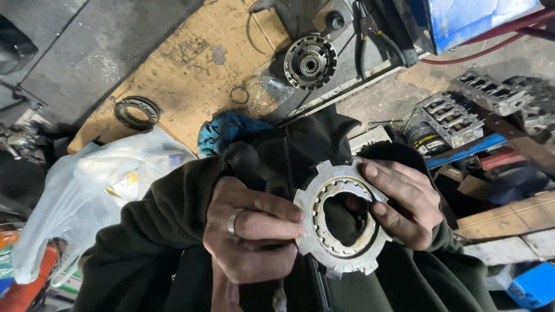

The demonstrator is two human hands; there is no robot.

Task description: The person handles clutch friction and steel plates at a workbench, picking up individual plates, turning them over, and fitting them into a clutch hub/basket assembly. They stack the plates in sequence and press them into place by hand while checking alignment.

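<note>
From the head camera, two hands held one stack of flat toothed metal rings [342,218] low in the middle of the view. How many rings lay in the stack could not be told; at least two layers showed, a notched outer plate and an inner ring with fine teeth. The left hand [251,228], wearing one ring on a finger, had its fingers [272,216] clamped on the stack's edge at 9 o'clock. The right hand [404,199] gripped the edge at 2 o'clock, its fingers closed over the rim and one fingertip reaching into the open centre. The stack's lower edge, from 4 to 7 o'clock, was free, with dark sleeves and clothing just behind it.

At 12 o'clock from the stack one round hub with a toothed rim [310,62] stood on the floor, well apart. One sheet of cardboard [191,69] lay at 11 o'clock, carrying one dark toothed ring [136,111] and one thin wire ring [239,94]. One blue rag [225,132] lay near the left sleeve, and one white plastic bag [98,185] filled the space at 9 o'clock. At 2 o'clock two metal castings [452,118] crowded the floor beside one blue box [462,17].
</note>
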